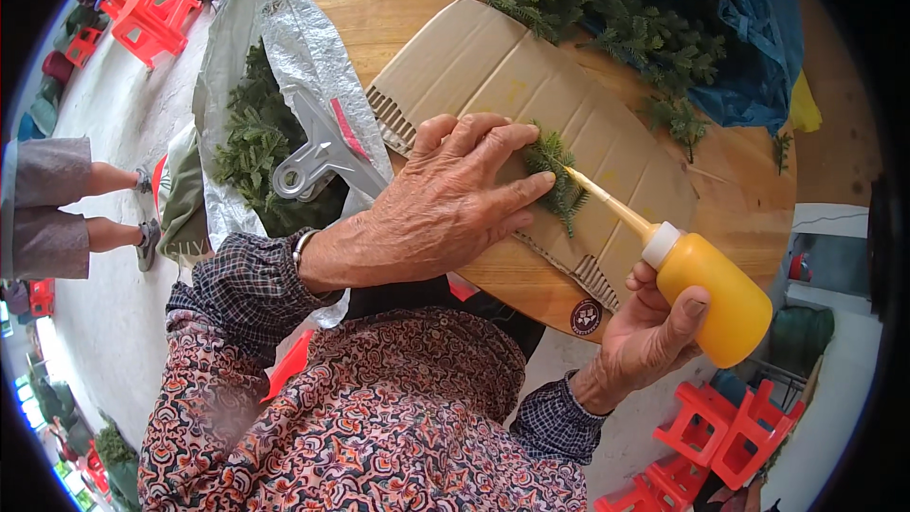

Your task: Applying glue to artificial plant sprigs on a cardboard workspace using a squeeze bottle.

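A small green fir sprig (563,185) lies on the ribbed cardboard sheet (455,52). My left hand (436,194) reaches over the cardboard, its thumb and fingertips gripping the sprig along its left side. In my right hand (664,332) is a yellow squeeze bottle (718,294) with a white collar, tilted so its long tapered nozzle (611,201) points up and left. The nozzle tip meets the middle of the sprig. Whether anything is flowing out cannot be made out. Part of the sprig is hidden under my left fingers.
A blue plastic bag (758,28) with fir branches (654,33) lies at the table's far right. A silvery sack (313,47) of greenery, with a large metal clip (322,152), stands left. Red stools (706,427) are at lower right; a person's legs (109,180) show at left.
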Demonstrator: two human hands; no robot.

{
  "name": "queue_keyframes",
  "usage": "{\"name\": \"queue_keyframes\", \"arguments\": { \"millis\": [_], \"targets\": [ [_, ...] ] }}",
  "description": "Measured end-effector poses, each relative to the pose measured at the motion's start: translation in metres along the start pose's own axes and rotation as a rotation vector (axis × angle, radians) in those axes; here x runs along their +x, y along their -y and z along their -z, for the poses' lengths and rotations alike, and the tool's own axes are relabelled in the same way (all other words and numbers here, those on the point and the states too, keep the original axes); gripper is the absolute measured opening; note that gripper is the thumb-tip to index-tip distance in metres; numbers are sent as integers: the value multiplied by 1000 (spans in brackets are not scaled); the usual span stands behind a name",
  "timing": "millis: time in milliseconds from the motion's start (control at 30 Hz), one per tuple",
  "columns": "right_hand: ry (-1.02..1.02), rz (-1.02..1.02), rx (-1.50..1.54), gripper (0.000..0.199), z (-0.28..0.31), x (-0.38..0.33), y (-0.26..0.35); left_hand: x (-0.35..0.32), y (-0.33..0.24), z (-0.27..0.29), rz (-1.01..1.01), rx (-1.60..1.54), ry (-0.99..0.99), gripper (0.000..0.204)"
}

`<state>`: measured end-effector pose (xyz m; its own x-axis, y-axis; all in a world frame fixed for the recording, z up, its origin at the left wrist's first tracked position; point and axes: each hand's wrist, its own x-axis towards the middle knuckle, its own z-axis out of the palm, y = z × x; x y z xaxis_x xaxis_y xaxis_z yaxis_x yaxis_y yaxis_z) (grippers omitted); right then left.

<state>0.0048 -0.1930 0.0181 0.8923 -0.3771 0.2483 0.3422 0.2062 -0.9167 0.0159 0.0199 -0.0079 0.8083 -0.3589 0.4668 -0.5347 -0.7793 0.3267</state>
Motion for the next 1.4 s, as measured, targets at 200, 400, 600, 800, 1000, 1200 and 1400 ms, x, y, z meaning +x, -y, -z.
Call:
{"name": "queue_keyframes", "arguments": {
  "millis": [200, 400, 600, 800, 1000, 1200, 1400],
  "targets": [
    [-16, -5, -46, 55, 6, -1, 3, 0, 0, 0, 4, 11, -3, 36],
    [24, 15, -42, 58, 6, -7, 1, -1, -1, 1, 7, 13, -9, 36],
    [-13, 4, -52, 62, -2, -11, -6, 0, -1, 0, -1, 31, -20, 36],
    [-50, 13, -66, 63, 1, -15, -4, 0, -1, 0, 3, 20, -20, 36],
    [-67, 12, -105, 63, 6, -17, -1, 0, -1, -1, 11, 23, -6, 33],
    [-73, 20, -157, 63, 7, -23, 2, 0, -1, -1, 6, 36, -8, 32],
    [-108, 25, -168, 64, 8, -25, 3, 1, -4, 2, 32, 16, 13, 33]
  ]
}}
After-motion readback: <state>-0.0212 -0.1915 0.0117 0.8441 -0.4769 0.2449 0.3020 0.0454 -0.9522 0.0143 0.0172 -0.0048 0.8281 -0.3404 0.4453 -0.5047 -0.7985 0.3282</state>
